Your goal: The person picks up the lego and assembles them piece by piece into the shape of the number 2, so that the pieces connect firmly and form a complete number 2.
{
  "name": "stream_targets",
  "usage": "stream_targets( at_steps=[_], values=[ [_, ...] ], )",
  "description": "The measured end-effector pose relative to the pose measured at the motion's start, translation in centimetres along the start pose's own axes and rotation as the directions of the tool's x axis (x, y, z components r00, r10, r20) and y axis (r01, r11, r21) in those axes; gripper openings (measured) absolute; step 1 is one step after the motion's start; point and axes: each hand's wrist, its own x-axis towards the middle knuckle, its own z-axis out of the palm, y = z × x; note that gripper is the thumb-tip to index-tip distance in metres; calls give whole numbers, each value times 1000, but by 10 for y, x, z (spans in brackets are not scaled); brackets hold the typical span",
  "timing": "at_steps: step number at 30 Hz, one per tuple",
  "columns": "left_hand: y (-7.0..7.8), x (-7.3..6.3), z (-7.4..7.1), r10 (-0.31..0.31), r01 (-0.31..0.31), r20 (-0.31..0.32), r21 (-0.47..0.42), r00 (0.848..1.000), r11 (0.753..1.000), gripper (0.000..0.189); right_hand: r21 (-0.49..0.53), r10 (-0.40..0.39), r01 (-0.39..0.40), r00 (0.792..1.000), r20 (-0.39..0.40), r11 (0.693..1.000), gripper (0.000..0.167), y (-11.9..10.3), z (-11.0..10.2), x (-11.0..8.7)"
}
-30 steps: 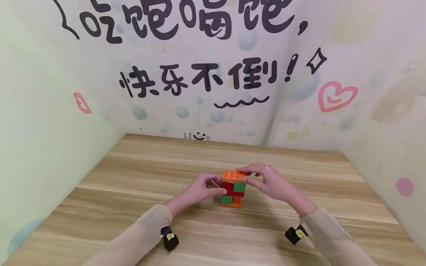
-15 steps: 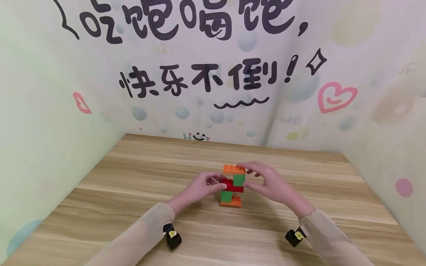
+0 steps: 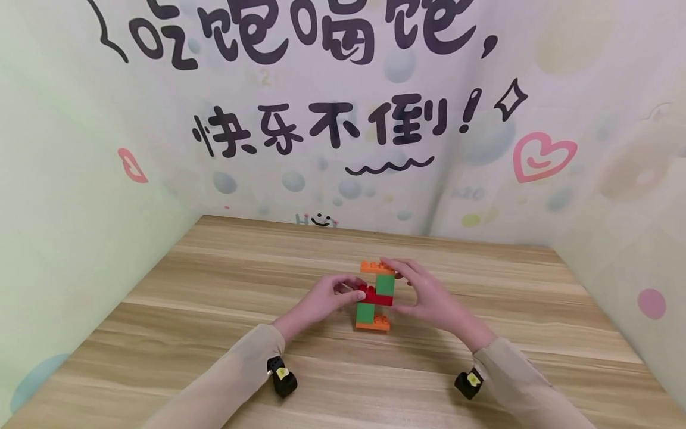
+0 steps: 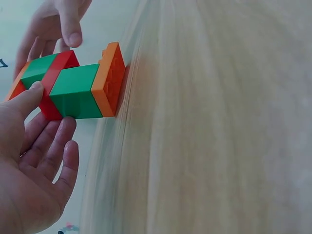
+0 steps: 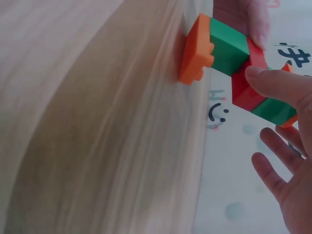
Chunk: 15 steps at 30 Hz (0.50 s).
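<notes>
A stack of toy building bricks stands between my hands in the head view. Its bottom orange brick [image 3: 372, 326] is close to the tabletop, with a green brick [image 3: 365, 313] on its left half. Above that lies a red brick [image 3: 383, 299], then a second green brick [image 3: 385, 285] on the right side and an orange brick [image 3: 371, 268] on top. My left hand [image 3: 331, 297] pinches the red brick's left end between thumb and fingers. With its thumb on the red brick [image 5: 248, 87] and fingers up at the top orange brick, my right hand [image 3: 429, 295] grips the stack's right side.
The wood-grain table [image 3: 257, 256] spreads out around the stack. A pale printed backdrop [image 3: 300, 190] with black lettering rises behind it and along both sides. Black cameras hang at the left cuff [image 3: 284, 381] and the right cuff [image 3: 468, 384].
The stack has tipped backward: its upper studs, facing the camera before, now show mostly edge-on, and its top sits higher in view. Both hands have shifted slightly along with it.
</notes>
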Motion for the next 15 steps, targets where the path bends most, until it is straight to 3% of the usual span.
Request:
stream_targets(
  at_steps=[9, 15],
  values=[
    [-1, 2, 0, 5, -5, -10, 2, 1000, 1000, 31, -7, 0, -1, 1000, -31, 1000, 91, 7, 6, 5],
    [-3, -1, -1, 70, -72, 22, 98, 997, 993, 39, 21, 28, -27, 999, -32, 999, 91, 9, 7, 6]
  ],
)
